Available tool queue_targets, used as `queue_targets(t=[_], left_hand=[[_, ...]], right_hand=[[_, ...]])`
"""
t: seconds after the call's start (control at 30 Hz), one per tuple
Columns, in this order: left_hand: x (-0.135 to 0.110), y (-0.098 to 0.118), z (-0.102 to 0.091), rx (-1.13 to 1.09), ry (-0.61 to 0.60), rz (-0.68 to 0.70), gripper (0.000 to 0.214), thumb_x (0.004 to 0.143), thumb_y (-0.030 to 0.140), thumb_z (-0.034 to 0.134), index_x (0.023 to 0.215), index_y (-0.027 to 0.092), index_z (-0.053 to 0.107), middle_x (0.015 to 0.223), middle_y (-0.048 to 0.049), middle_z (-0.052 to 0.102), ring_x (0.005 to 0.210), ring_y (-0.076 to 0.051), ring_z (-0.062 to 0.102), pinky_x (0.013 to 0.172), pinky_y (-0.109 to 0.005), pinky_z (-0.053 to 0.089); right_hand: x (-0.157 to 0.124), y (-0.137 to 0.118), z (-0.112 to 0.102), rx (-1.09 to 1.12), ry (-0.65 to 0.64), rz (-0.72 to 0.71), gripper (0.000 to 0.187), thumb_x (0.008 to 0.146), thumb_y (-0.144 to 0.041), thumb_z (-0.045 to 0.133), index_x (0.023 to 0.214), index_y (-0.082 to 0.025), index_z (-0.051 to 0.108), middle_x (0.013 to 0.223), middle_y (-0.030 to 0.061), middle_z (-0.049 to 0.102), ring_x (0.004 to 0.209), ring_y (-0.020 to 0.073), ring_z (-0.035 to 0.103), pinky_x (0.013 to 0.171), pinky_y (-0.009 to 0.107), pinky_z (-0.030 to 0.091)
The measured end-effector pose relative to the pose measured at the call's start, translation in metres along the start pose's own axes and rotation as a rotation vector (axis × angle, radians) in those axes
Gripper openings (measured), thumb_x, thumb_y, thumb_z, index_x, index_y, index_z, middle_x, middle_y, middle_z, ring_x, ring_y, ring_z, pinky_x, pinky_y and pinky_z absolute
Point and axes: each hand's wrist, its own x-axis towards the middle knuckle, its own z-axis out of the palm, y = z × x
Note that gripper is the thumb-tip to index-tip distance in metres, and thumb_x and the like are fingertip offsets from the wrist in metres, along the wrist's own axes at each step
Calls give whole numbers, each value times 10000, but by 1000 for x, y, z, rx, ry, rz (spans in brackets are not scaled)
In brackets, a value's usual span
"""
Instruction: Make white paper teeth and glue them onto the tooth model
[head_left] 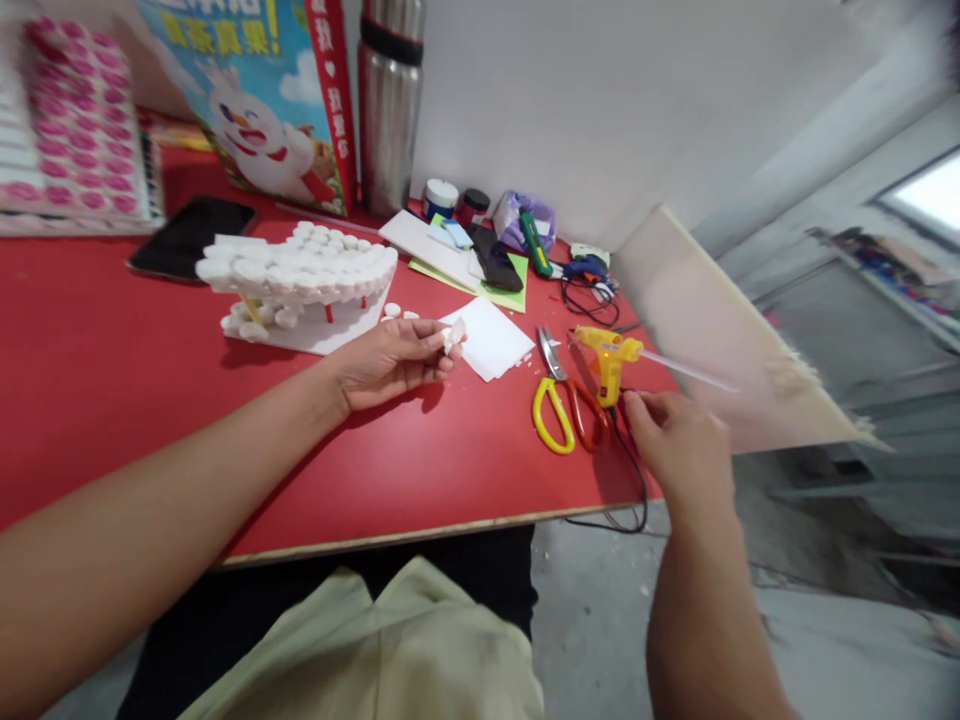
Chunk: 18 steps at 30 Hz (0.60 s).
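My left hand rests on the red table, fingers pinched on a small white foam piece. Just behind it stands a white foam model built of many small white pieces on red sticks. My right hand hovers at the table's right edge, fingers curled close to the handle of a yellow hot glue gun, which stands on the table with a glue stick poking out to the right. I cannot tell whether the fingers touch the handle. Yellow and red scissors lie beside the gun.
A white paper square lies ahead of my left hand. Behind are a black phone, steel flask, printed box, green utility knife, small jars and cables. A pale board leans at the right.
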Motion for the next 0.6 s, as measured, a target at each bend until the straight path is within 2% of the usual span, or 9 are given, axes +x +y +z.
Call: queue_targets(t=[0.13, 0.3, 0.37, 0.5, 0.6], left_hand=[[-2, 1, 1, 15, -26, 2, 83, 843, 108, 806, 891, 60, 758, 835, -73, 674, 681, -96, 629, 678, -177, 575], [-3, 0, -2, 8, -59, 0, 132, 827, 137, 833, 912, 65, 764, 853, -79, 679, 698, -97, 629, 689, -179, 574], [-2, 0, -2, -11, -80, -4, 152, 818, 144, 845, 921, 68, 765, 849, -74, 676, 699, -95, 627, 692, -181, 574], [-1, -1, -3, -33, -96, -21, 196, 807, 150, 859, 948, 53, 763, 847, -78, 679, 691, -96, 631, 690, -184, 575], [-1, -1, -3, -38, -87, -36, 193, 814, 140, 849, 960, 48, 762, 855, -82, 683, 693, -99, 635, 687, -188, 576]], right_hand=[[13, -9, 11, 84, 47, 4, 472, 883, -533, 575, 1036, -116, 733, 1012, 218, 764, 947, 338, 695, 857, 452, 508], [43, -23, 31, 40, -135, 50, 401, 903, -472, 583, 932, -99, 727, 923, 227, 755, 852, 323, 681, 786, 419, 476], [49, -28, 38, 12, -148, 98, 364, 891, -424, 610, 929, -84, 734, 931, 250, 755, 852, 332, 684, 777, 414, 469], [49, -33, 45, 97, -29, 123, 324, 867, -320, 596, 1017, -74, 745, 949, 252, 763, 859, 344, 692, 790, 428, 478], [41, -36, 35, 261, 136, 66, 297, 905, -360, 559, 903, -133, 750, 904, 203, 760, 869, 335, 694, 821, 451, 495]])
